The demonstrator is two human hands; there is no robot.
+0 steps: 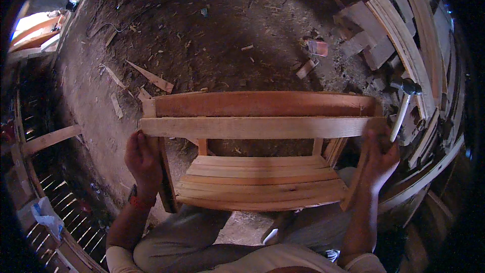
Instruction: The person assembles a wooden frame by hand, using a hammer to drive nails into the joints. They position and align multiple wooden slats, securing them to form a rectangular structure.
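In front of me stands a wooden bench frame with a slatted panel [262, 182] of pale boards. Across its upper part runs a long light wooden board [252, 127], level from side to side. My left hand [142, 159] closes around the board's left end, beside an upright leg [166, 182]. At the right end my right hand [380, 159] grips the same board near the other leg. Behind it lies a reddish curved board [262, 104]. A hammer [401, 111] has its pale handle end beside my right hand; whether the fingers touch it I cannot tell.
Long planks [409, 45] and offcuts are piled at the right. Wood scraps [151, 77] and a reddish block [317, 47] lie on the dirt floor [227, 30]. A slatted wooden structure [55, 212] stands at the left. My legs are under the slatted panel.
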